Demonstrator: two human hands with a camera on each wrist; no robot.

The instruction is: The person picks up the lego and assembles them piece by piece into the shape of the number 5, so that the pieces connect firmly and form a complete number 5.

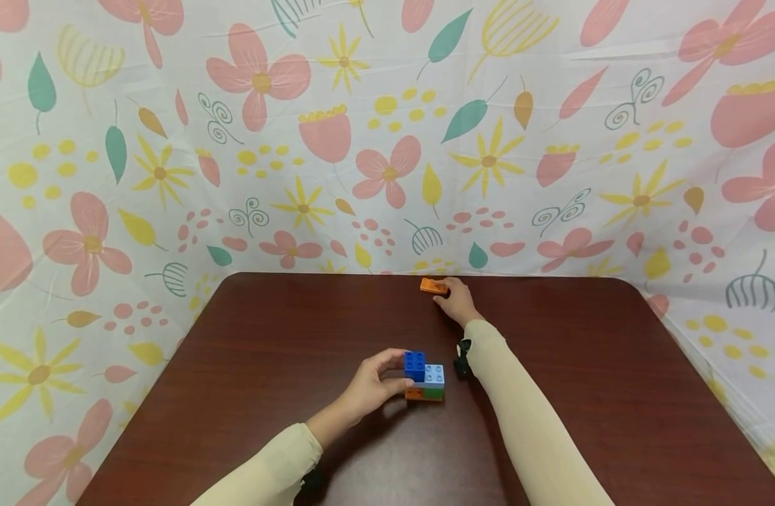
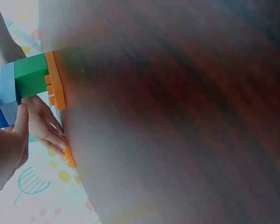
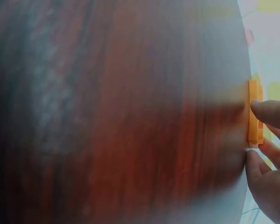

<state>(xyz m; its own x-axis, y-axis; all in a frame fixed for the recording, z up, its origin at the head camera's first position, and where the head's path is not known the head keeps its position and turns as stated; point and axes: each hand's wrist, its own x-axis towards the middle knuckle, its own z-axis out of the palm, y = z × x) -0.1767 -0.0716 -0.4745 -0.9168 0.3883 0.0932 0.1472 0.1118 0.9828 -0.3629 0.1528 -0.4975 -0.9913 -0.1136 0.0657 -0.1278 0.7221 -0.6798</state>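
My left hand (image 1: 371, 383) holds a stack of toy building bricks, thumb at its near side and fingers behind. On top, at the left, is a dark blue brick (image 1: 414, 365), over a light blue brick (image 1: 434, 376). Below it come a green brick (image 2: 30, 75) and an orange base brick (image 2: 56, 81) whose bare studs show beside the green one. My right hand (image 1: 458, 302) reaches to another orange brick (image 1: 433, 285) at the table's far edge. In the right wrist view its thumb presses the near face of that orange brick (image 3: 255, 123), with fingers behind and at one end.
The dark red-brown table (image 1: 286, 337) has rounded far corners. Right behind its far edge hangs a white cloth (image 1: 387, 225) printed with flowers and leaves; more of it runs along both sides. My right forearm (image 1: 532, 414) stretches past the right of the stack.
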